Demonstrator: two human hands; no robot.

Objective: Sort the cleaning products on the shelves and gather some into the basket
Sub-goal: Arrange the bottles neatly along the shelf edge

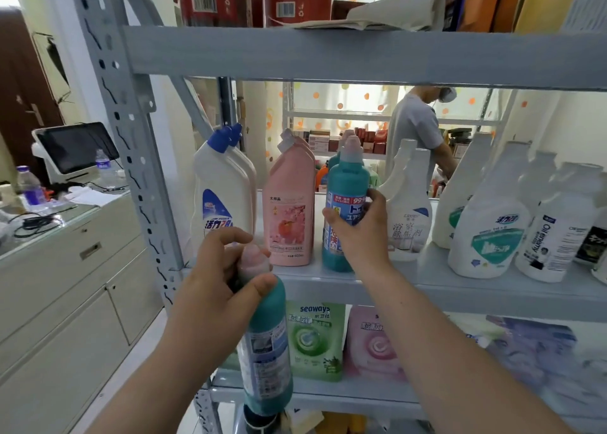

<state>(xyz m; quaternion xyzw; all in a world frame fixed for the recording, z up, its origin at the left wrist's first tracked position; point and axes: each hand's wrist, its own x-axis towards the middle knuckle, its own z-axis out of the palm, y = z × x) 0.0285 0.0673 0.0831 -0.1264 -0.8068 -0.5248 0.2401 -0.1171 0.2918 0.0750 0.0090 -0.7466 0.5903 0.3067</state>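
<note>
Teal plastic, two cylindrical bottles of one kind, smooth-walled, each with a pale pink domed cap. Item one, held teal bottle (267,345): the left hand (213,279) grips it at the neck, fingers (230,236) curled over the cap and thumb clamped against the shoulder. Its body hangs below those fingers, slightly tilted, in front of the edge of the grey metal shelf (361,286); its blue-and-white label is too blurred to read. Item two, shelved teal bottle (345,184): upright on that shelf, with the right hand (359,230) wrapped round its middle, thumb on one side and fingertips (376,200) on the other. Its label shows a red band with "99" and Japanese characters, partly covered by the hand. Just beside the right thumb, pink bottle (289,210): flat-sided blush plastic with an angled neck and a blossom picture on the label, with more of the same lined up behind. Beyond the left fingers, white bottle (220,184): glossy, bent neck, blue cap, marked "活力28". Just past the right fingertips, white spray bottle (409,217): tapering neck, grey Chinese lettering. Farther that way, green-label bottle (489,230): rounded and white, also marked "活力28". Next to it, a white bottle lettered "Oil enemy" (551,233) down its side. Below the right wrist, on the lower shelf (312,391), are two soft refill pouches: green pouch (315,341), printed "seaways", and pink pouch (374,345), its print partly hidden.
</note>
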